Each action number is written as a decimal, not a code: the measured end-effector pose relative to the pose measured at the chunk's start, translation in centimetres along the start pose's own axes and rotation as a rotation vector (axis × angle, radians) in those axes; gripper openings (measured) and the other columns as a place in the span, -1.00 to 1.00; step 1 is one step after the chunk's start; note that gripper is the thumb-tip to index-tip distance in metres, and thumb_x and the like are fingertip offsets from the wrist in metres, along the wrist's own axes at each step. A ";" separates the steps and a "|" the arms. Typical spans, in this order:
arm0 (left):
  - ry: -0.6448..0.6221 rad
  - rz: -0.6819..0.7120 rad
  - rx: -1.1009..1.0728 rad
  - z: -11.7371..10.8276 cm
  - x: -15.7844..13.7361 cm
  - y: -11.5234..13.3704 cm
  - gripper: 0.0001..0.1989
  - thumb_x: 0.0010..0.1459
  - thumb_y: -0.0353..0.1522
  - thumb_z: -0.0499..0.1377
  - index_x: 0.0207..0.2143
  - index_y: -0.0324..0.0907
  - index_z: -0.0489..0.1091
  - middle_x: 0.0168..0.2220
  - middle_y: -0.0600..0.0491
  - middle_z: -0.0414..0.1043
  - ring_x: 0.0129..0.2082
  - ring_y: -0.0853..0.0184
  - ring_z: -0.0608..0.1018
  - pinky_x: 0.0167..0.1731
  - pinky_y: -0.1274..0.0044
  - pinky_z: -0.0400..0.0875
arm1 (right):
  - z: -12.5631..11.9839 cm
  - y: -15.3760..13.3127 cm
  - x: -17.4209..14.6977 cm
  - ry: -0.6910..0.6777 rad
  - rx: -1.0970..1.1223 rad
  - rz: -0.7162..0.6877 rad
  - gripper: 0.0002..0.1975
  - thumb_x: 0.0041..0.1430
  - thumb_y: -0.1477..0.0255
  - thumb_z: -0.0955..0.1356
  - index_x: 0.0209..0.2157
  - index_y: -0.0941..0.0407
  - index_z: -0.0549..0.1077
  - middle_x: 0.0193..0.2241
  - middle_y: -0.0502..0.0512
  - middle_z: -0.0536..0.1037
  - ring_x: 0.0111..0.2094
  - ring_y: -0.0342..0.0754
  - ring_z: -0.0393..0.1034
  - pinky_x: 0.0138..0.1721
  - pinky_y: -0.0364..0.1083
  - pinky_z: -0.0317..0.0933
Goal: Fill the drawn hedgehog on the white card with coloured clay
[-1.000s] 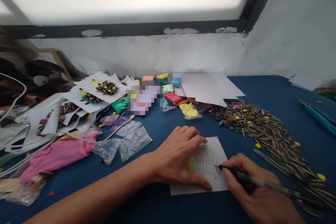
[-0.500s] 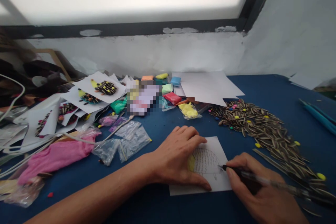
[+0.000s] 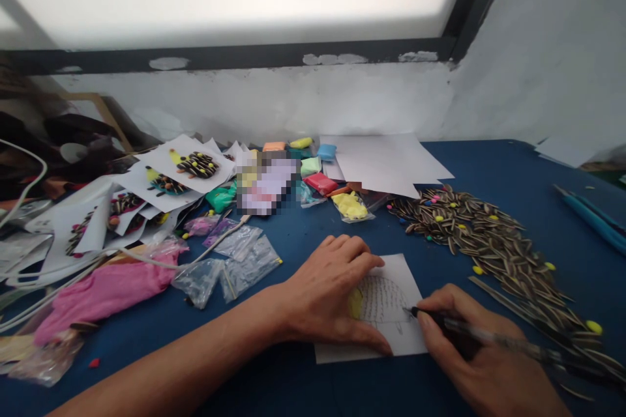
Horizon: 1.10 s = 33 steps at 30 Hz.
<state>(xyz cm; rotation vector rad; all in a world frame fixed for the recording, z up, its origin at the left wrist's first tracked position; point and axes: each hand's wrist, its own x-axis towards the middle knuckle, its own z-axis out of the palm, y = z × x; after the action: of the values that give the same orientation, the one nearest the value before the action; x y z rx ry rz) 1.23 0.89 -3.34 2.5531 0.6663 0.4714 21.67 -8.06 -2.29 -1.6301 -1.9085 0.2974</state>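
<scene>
A white sheet of paper [image 3: 405, 339] lies on the blue table, bearing a rounded pencil-like drawing [image 3: 384, 300] filled with rows of small strokes. Yellow clay [image 3: 355, 303] shows at the drawing's left side, partly covered by my hand. My left hand [image 3: 332, 293] rests on the paper with thumb and fingers spread around the drawing, holding nothing. A dark pen [image 3: 454, 326] is gripped in my right hand [image 3: 482, 352], its tip at the right edge of the drawing.
Striped sunflower seeds [image 3: 489, 234] with small clay balls spread at the right. Blank sheets [image 3: 386, 159] and clay packets [image 3: 320, 182] lie at the back. Finished seed pictures [image 3: 195, 163], pink clay [image 3: 107, 287], plastic bags [image 3: 252, 267] and a white cable [image 3: 215, 244] cover the left side.
The pen tip has shifted slightly left on the drawing. My left hand stays in place on the paper.
</scene>
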 end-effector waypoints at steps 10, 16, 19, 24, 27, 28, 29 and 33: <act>0.010 0.005 0.002 0.0 0.0 -0.1 -0.21 -0.11 0.10 0.30 0.04 -0.21 0.28 -0.10 -0.06 0.32 -0.16 0.18 0.36 -0.14 0.35 0.21 | 0.0 0.1 -0.1 0.029 -0.024 -0.069 -0.87 0.13 0.42 0.29 -0.50 0.00 0.38 -0.69 -0.17 0.46 -0.70 -0.21 0.40 -0.69 -0.29 0.23; 0.014 0.006 -0.005 0.1 0.0 -0.1 -0.21 -0.11 0.09 0.30 0.05 -0.21 0.28 -0.09 -0.06 0.32 -0.16 0.18 0.35 -0.12 0.34 0.21 | -0.2 0.7 -0.6 0.067 -0.047 -0.067 -0.87 0.15 0.42 0.28 -0.48 0.01 0.35 -0.68 -0.16 0.44 -0.70 -0.20 0.37 -0.69 -0.28 0.23; 0.016 0.009 -0.006 0.1 0.0 -0.2 -0.21 -0.11 0.09 0.30 0.05 -0.20 0.28 -0.09 -0.06 0.32 -0.16 0.18 0.34 -0.12 0.34 0.21 | -0.1 0.7 -0.7 0.074 -0.049 -0.071 -0.87 0.14 0.42 0.28 -0.49 0.01 0.36 -0.68 -0.15 0.45 -0.70 -0.19 0.38 -0.69 -0.27 0.23; 0.014 0.004 -0.007 0.1 -0.1 -0.1 -0.21 -0.11 0.09 0.30 0.05 -0.20 0.28 -0.09 -0.07 0.32 -0.15 0.17 0.35 -0.12 0.33 0.21 | -0.1 0.3 -0.3 0.072 -0.044 -0.072 -0.87 0.12 0.42 0.29 -0.50 0.01 0.38 -0.68 -0.15 0.47 -0.69 -0.20 0.40 -0.69 -0.28 0.23; 0.011 0.000 -0.006 0.1 -0.1 0.0 -0.23 -0.10 0.09 0.30 0.03 -0.20 0.28 -0.09 -0.06 0.32 -0.15 0.17 0.36 -0.11 0.33 0.21 | -0.1 0.2 -0.2 0.057 -0.041 -0.060 -0.87 0.11 0.42 0.28 -0.51 0.01 0.38 -0.68 -0.16 0.46 -0.69 -0.20 0.40 -0.69 -0.28 0.23; 0.011 0.001 -0.006 0.1 -0.1 0.0 -0.23 -0.10 0.09 0.30 0.04 -0.20 0.28 -0.09 -0.06 0.32 -0.15 0.17 0.36 -0.11 0.33 0.21 | -0.1 0.2 -0.2 0.058 -0.044 -0.056 -0.86 0.11 0.42 0.28 -0.51 0.01 0.38 -0.69 -0.16 0.46 -0.70 -0.20 0.40 -0.69 -0.28 0.23; 0.010 0.003 -0.005 0.1 -0.1 0.0 -0.23 -0.10 0.09 0.30 0.04 -0.19 0.28 -0.09 -0.06 0.32 -0.15 0.17 0.36 -0.11 0.33 0.21 | -0.1 0.2 -0.2 0.062 -0.047 -0.051 -0.86 0.11 0.41 0.28 -0.51 0.01 0.38 -0.69 -0.16 0.46 -0.70 -0.20 0.39 -0.69 -0.28 0.23; 0.014 0.003 0.004 0.1 0.0 -0.1 -0.22 -0.11 0.09 0.31 0.04 -0.20 0.27 -0.09 -0.06 0.32 -0.15 0.17 0.36 -0.12 0.33 0.21 | 0.0 0.3 -0.2 0.077 -0.045 -0.039 -0.87 0.10 0.42 0.28 -0.52 0.01 0.37 -0.69 -0.16 0.46 -0.70 -0.20 0.39 -0.69 -0.28 0.24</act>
<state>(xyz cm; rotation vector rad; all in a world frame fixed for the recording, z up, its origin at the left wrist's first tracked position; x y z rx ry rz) 1.24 0.89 -3.51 2.5570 0.6689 0.4898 21.94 -8.20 -2.50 -1.6083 -1.8994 0.1747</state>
